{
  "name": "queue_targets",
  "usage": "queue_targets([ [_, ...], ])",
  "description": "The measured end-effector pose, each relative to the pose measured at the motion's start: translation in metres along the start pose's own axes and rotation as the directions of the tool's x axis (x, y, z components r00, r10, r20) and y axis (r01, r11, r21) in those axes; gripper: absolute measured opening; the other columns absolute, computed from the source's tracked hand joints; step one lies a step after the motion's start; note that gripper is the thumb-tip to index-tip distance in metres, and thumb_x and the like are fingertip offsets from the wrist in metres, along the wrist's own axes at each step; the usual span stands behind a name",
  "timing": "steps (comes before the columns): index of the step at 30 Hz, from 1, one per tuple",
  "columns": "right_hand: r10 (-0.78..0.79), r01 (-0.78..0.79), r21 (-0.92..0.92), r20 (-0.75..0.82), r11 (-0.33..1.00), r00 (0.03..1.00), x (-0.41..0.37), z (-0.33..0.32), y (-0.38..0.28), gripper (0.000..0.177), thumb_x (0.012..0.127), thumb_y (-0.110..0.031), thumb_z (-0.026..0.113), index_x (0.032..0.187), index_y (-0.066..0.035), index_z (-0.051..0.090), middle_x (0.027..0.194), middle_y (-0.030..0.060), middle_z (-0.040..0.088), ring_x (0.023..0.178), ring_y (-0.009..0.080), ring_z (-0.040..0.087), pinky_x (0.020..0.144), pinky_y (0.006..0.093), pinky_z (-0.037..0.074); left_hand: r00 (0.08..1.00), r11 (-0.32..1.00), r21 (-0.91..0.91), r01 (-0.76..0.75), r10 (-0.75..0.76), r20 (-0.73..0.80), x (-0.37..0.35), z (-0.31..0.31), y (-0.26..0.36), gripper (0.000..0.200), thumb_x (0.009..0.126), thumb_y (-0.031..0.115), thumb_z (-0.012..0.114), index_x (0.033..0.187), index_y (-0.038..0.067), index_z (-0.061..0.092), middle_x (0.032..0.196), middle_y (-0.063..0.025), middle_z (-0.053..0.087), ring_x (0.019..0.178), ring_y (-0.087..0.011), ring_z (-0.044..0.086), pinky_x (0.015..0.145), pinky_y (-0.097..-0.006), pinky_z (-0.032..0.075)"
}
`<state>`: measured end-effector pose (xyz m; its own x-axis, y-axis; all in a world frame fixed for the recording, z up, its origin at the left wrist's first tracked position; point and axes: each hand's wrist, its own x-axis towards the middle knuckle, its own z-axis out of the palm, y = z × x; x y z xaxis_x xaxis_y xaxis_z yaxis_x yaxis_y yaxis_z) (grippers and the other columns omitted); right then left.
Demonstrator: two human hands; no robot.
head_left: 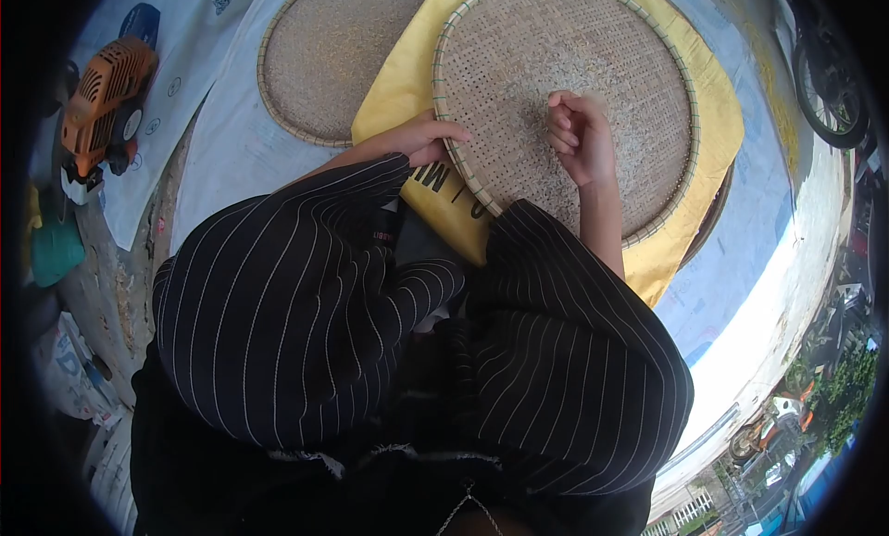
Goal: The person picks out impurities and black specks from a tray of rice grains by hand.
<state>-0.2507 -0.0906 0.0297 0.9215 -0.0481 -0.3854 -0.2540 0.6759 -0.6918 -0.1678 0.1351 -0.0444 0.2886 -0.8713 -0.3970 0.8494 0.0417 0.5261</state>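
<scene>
A round woven bamboo tray [500, 100] with a pale, bound rim lies in front of me on a yellow sack. Pale grains [593, 73], possibly rice, are scattered over its middle and right side. My left hand [431, 139] grips the tray's left rim, thumb on top. Over the grains is my right hand [582, 139], its fingers curled in toward the palm and thumb. Whatever those fingers hold, if anything, is too small to make out.
Farther left, a second woven tray [324, 63] carries yellowish grain. The yellow sack [398, 91] lies over pale blue sheeting [222, 156]. An orange-cased machine [106, 96] stands at the left. A wheel [833, 91] shows at the upper right, and a motorcycle [773, 425] at the lower right.
</scene>
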Motion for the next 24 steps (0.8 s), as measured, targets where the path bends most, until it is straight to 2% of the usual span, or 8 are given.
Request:
queue_targets([
  [4,-0.087,-0.033,-0.567,-0.182,0.823,0.979,0.009,0.011,0.006,0.020,0.085,-0.018,0.054,0.090,0.000,0.062,0.052,-0.0070,0.035,0.044,0.0036,0.027,0.041,0.0230,0.024,1.000,0.999,-0.030,-0.026,0.026,0.015,0.002,0.000,-0.001,0.065,0.079,-0.002,0.056,0.136,0.000,0.025,0.132,-0.0188,0.040,0.120,-0.0305,0.044,0.098,-0.0452,0.039],
  [6,-0.279,0.046,-0.951,-0.043,0.306,0.959,0.016,0.012,0.009,0.018,0.083,-0.018,0.060,0.091,-0.003,0.066,0.048,-0.0062,0.035,0.044,0.0037,0.032,0.042,0.0260,0.027,1.000,0.999,-0.037,-0.023,0.024,0.015,0.002,0.000,-0.002,0.065,0.079,-0.003,0.056,0.136,-0.001,0.025,0.132,-0.0188,0.040,0.120,-0.0304,0.044,0.099,-0.0451,0.039],
  [9,-0.368,0.068,-0.997,0.047,0.043,0.929,0.018,0.016,0.015,0.017,0.081,-0.020,0.063,0.089,-0.006,0.066,0.048,-0.0002,0.042,0.043,0.0100,0.040,0.045,0.0301,0.034,1.000,0.999,-0.047,-0.010,0.011,0.010,0.001,0.001,0.000,0.064,0.079,-0.003,0.056,0.135,-0.001,0.025,0.132,-0.0186,0.040,0.120,-0.0308,0.043,0.099,-0.0448,0.039],
  [15,-0.438,0.121,-0.987,0.154,-0.101,0.886,0.024,0.011,0.028,0.016,0.080,-0.021,0.064,0.087,-0.007,0.065,0.053,0.0105,0.051,0.046,0.0221,0.048,0.052,0.0333,0.042,0.999,0.999,-0.035,-0.021,0.022,0.036,0.003,-0.001,-0.002,0.064,0.080,-0.001,0.056,0.136,0.000,0.025,0.132,-0.0184,0.040,0.120,-0.0312,0.043,0.098,-0.0464,0.039],
  [19,-0.447,0.140,-0.988,0.157,-0.072,0.881,0.024,0.010,0.026,0.017,0.081,-0.022,0.063,0.084,-0.005,0.064,0.051,0.0055,0.051,0.045,0.0182,0.046,0.048,0.0307,0.040,1.000,1.000,-0.020,-0.014,0.015,0.017,0.001,0.002,0.000,0.064,0.080,-0.001,0.056,0.136,0.000,0.025,0.133,-0.0185,0.039,0.120,-0.0322,0.043,0.098,-0.0480,0.039],
  [21,-0.268,0.074,-0.945,-0.016,0.320,0.963,0.019,0.008,0.017,0.016,0.084,-0.020,0.061,0.087,-0.004,0.061,0.050,-0.0020,0.045,0.041,0.0145,0.037,0.043,0.0272,0.033,1.000,1.000,-0.022,-0.021,0.021,0.012,0.001,0.001,0.000,0.064,0.080,-0.001,0.056,0.136,0.000,0.025,0.133,-0.0186,0.039,0.120,-0.0324,0.043,0.098,-0.0484,0.039],
  [22,-0.267,0.074,-0.945,-0.014,0.319,0.964,0.014,0.006,0.011,0.016,0.084,-0.020,0.061,0.087,-0.004,0.061,0.050,-0.0020,0.045,0.041,0.0145,0.037,0.043,0.0272,0.033,1.000,1.000,-0.019,-0.016,0.017,0.019,0.001,0.000,-0.001,0.064,0.080,0.000,0.056,0.136,0.000,0.025,0.133,-0.0188,0.039,0.120,-0.0324,0.043,0.098,-0.0485,0.039],
  [24,-0.116,0.126,-0.177,0.066,0.976,0.991,0.002,0.003,0.002,0.014,0.085,-0.016,0.056,0.089,-0.002,0.055,0.059,-0.0041,0.040,0.046,0.0099,0.030,0.042,0.0237,0.026,1.000,1.000,-0.019,-0.014,0.014,0.026,0.001,0.000,-0.001,0.064,0.080,0.000,0.056,0.136,0.000,0.025,0.133,-0.0190,0.039,0.120,-0.0324,0.043,0.098,-0.0486,0.038],
])
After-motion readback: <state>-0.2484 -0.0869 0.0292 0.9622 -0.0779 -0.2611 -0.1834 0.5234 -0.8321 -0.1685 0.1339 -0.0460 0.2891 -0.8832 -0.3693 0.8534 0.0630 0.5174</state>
